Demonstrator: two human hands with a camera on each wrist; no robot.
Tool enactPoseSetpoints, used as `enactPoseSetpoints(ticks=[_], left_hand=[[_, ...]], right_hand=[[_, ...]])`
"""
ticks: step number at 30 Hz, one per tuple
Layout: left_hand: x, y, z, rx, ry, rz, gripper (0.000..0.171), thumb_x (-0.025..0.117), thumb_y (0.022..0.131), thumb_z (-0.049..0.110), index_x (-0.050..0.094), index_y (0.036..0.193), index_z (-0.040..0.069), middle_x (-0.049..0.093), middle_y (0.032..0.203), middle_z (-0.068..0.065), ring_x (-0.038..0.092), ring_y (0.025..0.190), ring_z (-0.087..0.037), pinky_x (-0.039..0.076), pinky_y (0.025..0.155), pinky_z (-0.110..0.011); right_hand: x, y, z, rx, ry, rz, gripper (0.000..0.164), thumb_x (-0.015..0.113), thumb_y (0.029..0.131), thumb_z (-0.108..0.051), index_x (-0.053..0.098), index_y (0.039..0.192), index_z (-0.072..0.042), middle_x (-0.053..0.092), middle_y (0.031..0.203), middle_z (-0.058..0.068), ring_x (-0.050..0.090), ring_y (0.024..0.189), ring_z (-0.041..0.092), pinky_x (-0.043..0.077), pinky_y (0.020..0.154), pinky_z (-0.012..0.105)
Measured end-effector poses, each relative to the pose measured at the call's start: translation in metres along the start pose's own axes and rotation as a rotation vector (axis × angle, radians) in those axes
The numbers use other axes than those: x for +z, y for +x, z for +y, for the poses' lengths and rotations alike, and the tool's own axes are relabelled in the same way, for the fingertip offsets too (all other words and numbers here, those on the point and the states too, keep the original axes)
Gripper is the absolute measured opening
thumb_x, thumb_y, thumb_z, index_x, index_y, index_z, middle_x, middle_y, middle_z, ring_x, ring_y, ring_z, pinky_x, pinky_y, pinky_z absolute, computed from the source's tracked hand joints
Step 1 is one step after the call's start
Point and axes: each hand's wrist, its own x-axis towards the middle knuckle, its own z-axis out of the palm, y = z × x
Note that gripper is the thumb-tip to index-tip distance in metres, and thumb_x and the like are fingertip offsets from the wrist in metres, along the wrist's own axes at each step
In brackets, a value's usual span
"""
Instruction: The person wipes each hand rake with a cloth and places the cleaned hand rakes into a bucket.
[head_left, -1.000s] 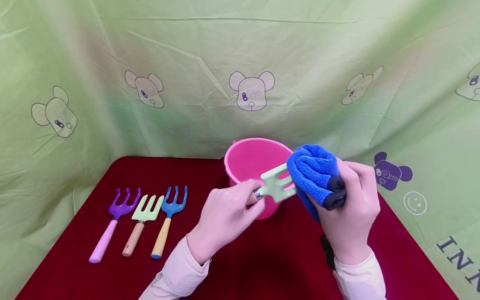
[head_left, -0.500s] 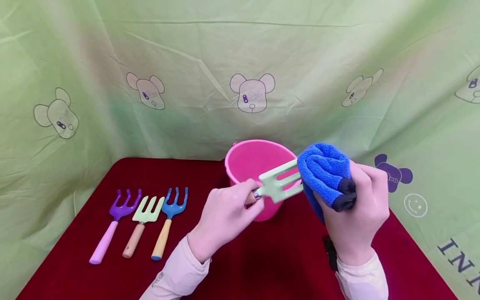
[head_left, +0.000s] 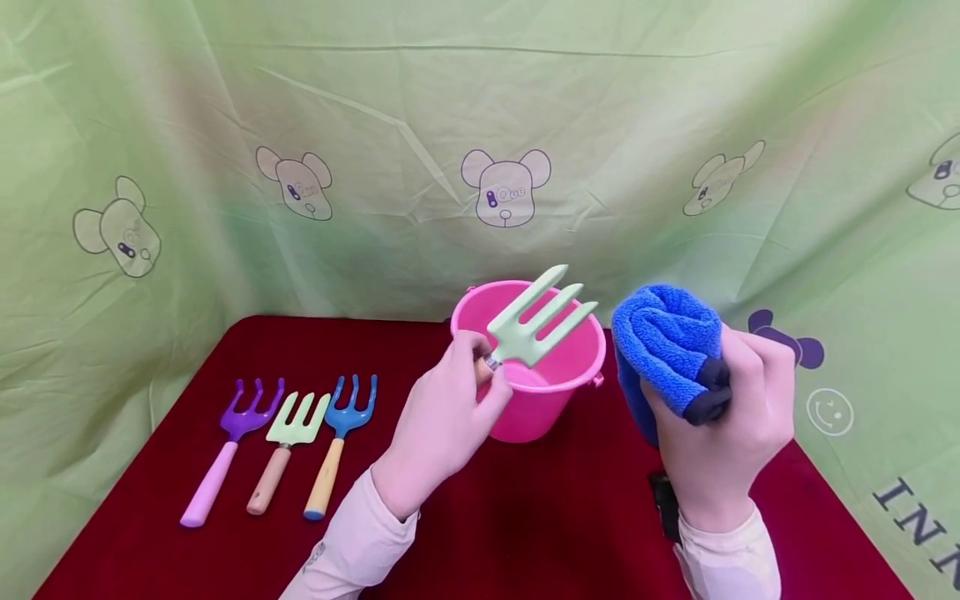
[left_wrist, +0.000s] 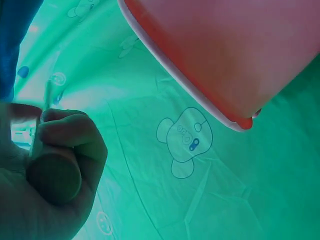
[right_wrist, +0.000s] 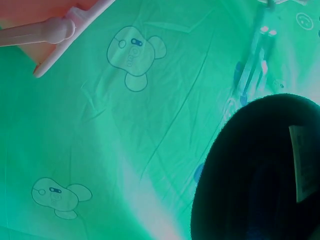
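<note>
My left hand (head_left: 438, 412) grips a pale green hand fork (head_left: 528, 329) by its wooden handle, with the tines up and to the right. In the left wrist view the round handle end (left_wrist: 54, 178) shows inside the curled fingers. To the right, my right hand (head_left: 723, 425) holds a folded blue towel (head_left: 663, 342) with a black edge, apart from the fork. The towel looks dark in the right wrist view and hides that hand's fingers. Below and behind the fork stands a pink bucket (head_left: 532, 417).
On the red tabletop (head_left: 525, 525) at left lie a purple fork with a pink handle (head_left: 212, 483), a second pale green fork (head_left: 270, 475) and a blue fork (head_left: 325, 475). A black object (head_left: 665, 504) sits beside the right wrist. A green printed curtain (head_left: 375, 100) surrounds the table.
The towel and my right hand have moved right, off the fork's tines. My left hand has turned the fork upward, so its full tines now show.
</note>
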Motion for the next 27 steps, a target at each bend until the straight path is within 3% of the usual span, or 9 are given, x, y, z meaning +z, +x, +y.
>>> enactPoseSetpoints(ticks=[3, 6, 9, 13, 17, 22, 27], left_hand=[[-0.001, 0.000, -0.001, -0.068, -0.051, -0.023, 0.026, 0.052, 0.087, 0.023, 0.044, 0.107, 0.009, 0.035, 0.062, 0.004, 0.024, 0.049, -0.004, 0.032, 0.045, -0.021], [-0.001, 0.001, -0.001, -0.072, -0.075, -0.037, 0.027, 0.049, 0.091, 0.021, 0.040, 0.111, 0.007, 0.033, 0.063, 0.003, 0.026, 0.052, -0.006, 0.035, 0.048, -0.023], [0.001, 0.001, -0.002, -0.039, -0.079, -0.038, 0.027, 0.047, 0.095, 0.020, 0.038, 0.116, 0.005, 0.039, 0.068, 0.001, 0.034, 0.056, -0.008, 0.042, 0.054, -0.025], [0.004, 0.002, -0.004, 0.028, -0.063, -0.012, 0.028, 0.050, 0.097, 0.016, 0.041, 0.119, 0.001, 0.051, 0.090, -0.007, 0.047, 0.068, -0.010, 0.052, 0.064, -0.027], [0.006, 0.003, -0.007, 0.093, -0.057, 0.030, 0.027, 0.057, 0.094, 0.014, 0.049, 0.117, 0.002, 0.051, 0.108, -0.012, 0.054, 0.074, -0.012, 0.057, 0.064, -0.028], [0.008, 0.004, -0.009, 0.126, -0.083, 0.072, 0.023, 0.067, 0.088, 0.017, 0.059, 0.108, 0.007, 0.056, 0.107, -0.008, 0.062, 0.081, -0.015, 0.060, 0.062, -0.029], [0.011, 0.007, -0.011, 0.143, -0.121, 0.085, 0.023, 0.072, 0.084, 0.018, 0.060, 0.102, 0.009, 0.059, 0.102, -0.006, 0.065, 0.086, -0.013, 0.062, 0.069, -0.031]], right_hand=[[0.001, 0.000, -0.001, 0.003, 0.007, 0.012, 0.039, 0.084, 0.062, -0.013, 0.068, 0.091, 0.007, 0.060, 0.085, 0.036, 0.059, 0.084, 0.041, 0.050, 0.086, 0.026], [0.002, 0.000, -0.002, 0.006, 0.013, 0.018, 0.039, 0.084, 0.061, -0.013, 0.067, 0.090, 0.008, 0.059, 0.084, 0.036, 0.059, 0.084, 0.041, 0.050, 0.086, 0.027], [0.002, 0.001, -0.002, 0.007, 0.010, 0.019, 0.040, 0.085, 0.061, -0.013, 0.067, 0.090, 0.007, 0.059, 0.084, 0.036, 0.059, 0.083, 0.041, 0.050, 0.086, 0.028], [0.002, 0.002, -0.002, 0.011, -0.002, 0.024, 0.040, 0.085, 0.061, -0.013, 0.068, 0.091, 0.008, 0.059, 0.084, 0.037, 0.058, 0.082, 0.042, 0.050, 0.085, 0.029], [0.002, 0.003, -0.002, 0.019, 0.000, 0.025, 0.041, 0.085, 0.061, -0.013, 0.068, 0.091, 0.008, 0.059, 0.084, 0.037, 0.058, 0.082, 0.041, 0.049, 0.085, 0.028], [0.003, 0.002, -0.001, 0.018, 0.004, 0.011, 0.039, 0.083, 0.062, -0.013, 0.067, 0.091, 0.008, 0.059, 0.085, 0.037, 0.058, 0.083, 0.042, 0.050, 0.085, 0.029], [0.004, 0.003, 0.000, 0.031, 0.000, 0.017, 0.041, 0.083, 0.061, -0.013, 0.067, 0.092, 0.009, 0.059, 0.085, 0.036, 0.057, 0.083, 0.041, 0.049, 0.084, 0.030]])
